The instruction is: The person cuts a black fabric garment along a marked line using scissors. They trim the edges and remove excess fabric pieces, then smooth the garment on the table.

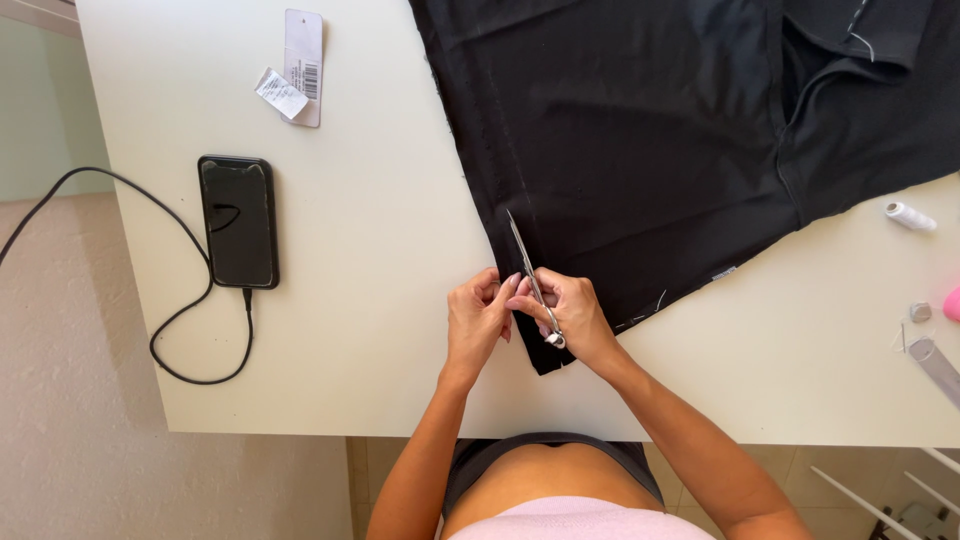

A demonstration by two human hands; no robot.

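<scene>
Head view, looking straight down at a pale table (380, 330), and I see one black garment (640, 150) spread over the upper right half of it, matte, dark all over, with a slanted edge running down toward the near side and a few short pale thread ends along the lower hem. My left hand (475, 320) pinches the garment's bottom corner, fingers curled shut on the cloth. My right hand (570, 315) sits right against it, closed around one slim metal snipping tool (532, 280), thin and silver, its point lying up along the cloth edge and its rounded end sticking out below the fingers. Both hands touching each other, working close together at that corner near the table's front edge. Counting the rest fast: one black phone (238, 222) flat on the left, screen up, one black cable (190, 345) plugged into its near end and looping off the table edge; two paper tags (295, 75) overlapped at the top left; one white thread spool (908, 216) at the right, one small grey piece (920, 312) below it, one pink thing (952, 303) cut by the frame edge, can't tell what it is.
</scene>
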